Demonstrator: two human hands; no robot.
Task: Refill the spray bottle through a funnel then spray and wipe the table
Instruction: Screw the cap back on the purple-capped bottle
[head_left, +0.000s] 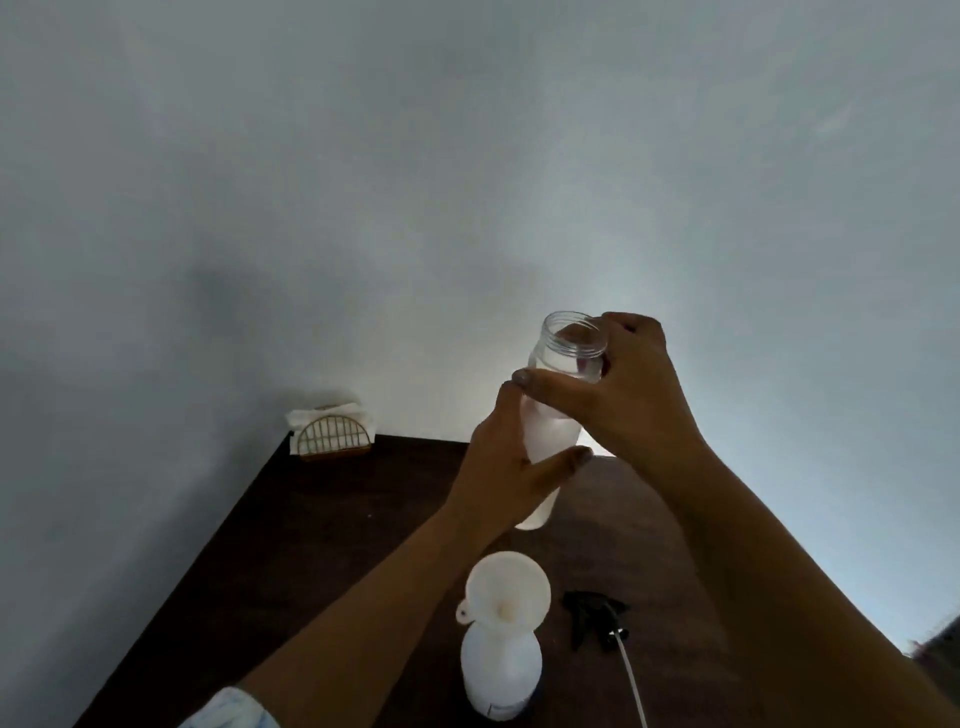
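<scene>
left hand (506, 467) is wrapped round the lower half of a clear bottle (551, 423), thumb across the front and fingers curled behind, so a full grip on it. right hand (631, 387) is just above the left one, clamped on the same bottle right under its threaded mouth, thumb laid across the front and fingers curled round the far side. the mouth is uncapped and pokes out above the right hand's thumb. the bottle leans a bit, top tipped toward the right hand's side. its body looks frosted white below and clear up top, and i honestly can't tell how full it is. its bottom end sticks out below the left hand, over the dark table (311, 545), but i can't tell if it touches the wood or hangs just above.

below both hands, nearer the person, stands the white spray bottle (501, 670), upright, with a white funnel (506, 584) seated in its neck. the funnel's little tab points to the left-hand side. the bottle in the hands is apart from the funnel, further away than it.

under the right forearm, just beside the spray bottle, the black trigger head (592, 618) lies flat on the table, and its pale dip tube (631, 680) trails toward the person.

way off past the left hand, at the table's far corner against the grey wall (363, 208), a gold wire napkin holder (335, 436) holds white napkins (306, 415). a pale sleeve (228, 709) shows at the left elbow.
</scene>
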